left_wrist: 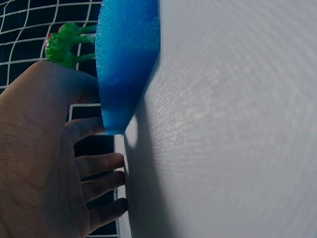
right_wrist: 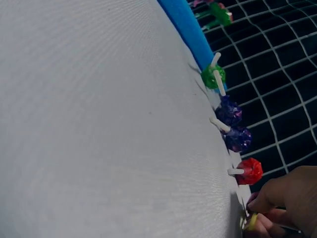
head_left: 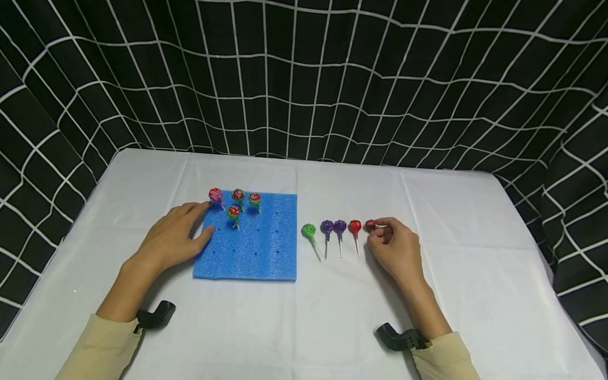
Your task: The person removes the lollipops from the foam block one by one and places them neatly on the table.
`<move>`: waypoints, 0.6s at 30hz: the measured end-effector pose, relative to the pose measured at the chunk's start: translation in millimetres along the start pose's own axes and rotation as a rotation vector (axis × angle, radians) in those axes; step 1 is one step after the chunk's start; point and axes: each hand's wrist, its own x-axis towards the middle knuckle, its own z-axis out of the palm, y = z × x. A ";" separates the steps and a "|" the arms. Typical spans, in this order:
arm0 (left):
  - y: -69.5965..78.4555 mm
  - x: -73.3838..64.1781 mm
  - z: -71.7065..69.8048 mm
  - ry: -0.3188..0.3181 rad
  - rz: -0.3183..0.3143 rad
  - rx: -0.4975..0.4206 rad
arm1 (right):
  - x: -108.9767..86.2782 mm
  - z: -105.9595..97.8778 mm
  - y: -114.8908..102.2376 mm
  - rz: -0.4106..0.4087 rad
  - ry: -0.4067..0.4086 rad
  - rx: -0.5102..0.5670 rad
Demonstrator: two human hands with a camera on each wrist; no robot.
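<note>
My left hand [head_left: 173, 235] rests at the left edge of a blue foam board [head_left: 266, 264], fingers spread and loosely straight, the thumb over its side. In the left wrist view, those fingertips are by the board's edge. Several wrapped lollipops stand in the board's upper left, among them a pink one [head_left: 216, 195] at the corner and a red-and-green one [head_left: 233, 212] below the others. On the right, my right hand [head_left: 396, 245] pinches a dark pink-red lollipop [head_left: 370, 224] between thumb and fingers, low over the white cloth. Its stick is mostly hidden by the hand.
Between board and right hand lie a green lollipop [head_left: 309, 231], two purple lollipops [head_left: 326, 227] and a red lollipop [head_left: 354, 227], sticks toward me. Small holes dot the board. A white cloth [head_left: 332, 316] covers the table; a black curtain with white grid lines [head_left: 304, 79] hangs behind.
</note>
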 end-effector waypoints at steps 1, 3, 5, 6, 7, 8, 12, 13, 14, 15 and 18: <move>0.1 0.0 -0.1 0.000 0.000 0.000 | -0.1 0.4 0.5 0.003 -0.001 -0.005; 0.4 0.0 -0.2 -0.001 0.001 0.000 | -0.1 0.9 0.9 0.005 -0.002 -0.012; 0.7 0.0 -0.4 -0.001 0.001 0.002 | -0.3 1.3 0.7 0.005 -0.005 -0.015; 0.8 0.0 -0.4 0.000 0.000 0.002 | -0.4 1.3 0.4 0.005 -0.008 -0.013; 0.9 -0.1 -0.4 0.000 0.000 0.003 | -0.4 1.4 0.2 0.005 -0.011 -0.011; 1.0 -0.1 -0.4 0.000 -0.001 0.004 | -0.7 1.2 -0.5 0.006 -0.013 -0.009; 1.2 -0.1 -0.1 -0.003 -0.004 0.005 | -1.0 0.2 -2.8 0.002 -0.012 -0.008; 1.2 0.0 0.0 -0.003 -0.005 0.005 | -1.1 -0.2 -3.5 0.000 -0.008 -0.009; 1.2 0.0 0.1 -0.004 -0.006 0.005 | -0.6 -0.1 -2.2 -0.010 -0.005 -0.011; 1.1 0.1 0.2 -0.004 -0.007 0.004 | -0.5 -0.4 -2.3 -0.012 -0.002 -0.012; 0.7 0.2 1.0 -0.006 -0.010 0.002 | -0.7 -0.9 -2.0 -0.017 0.001 -0.015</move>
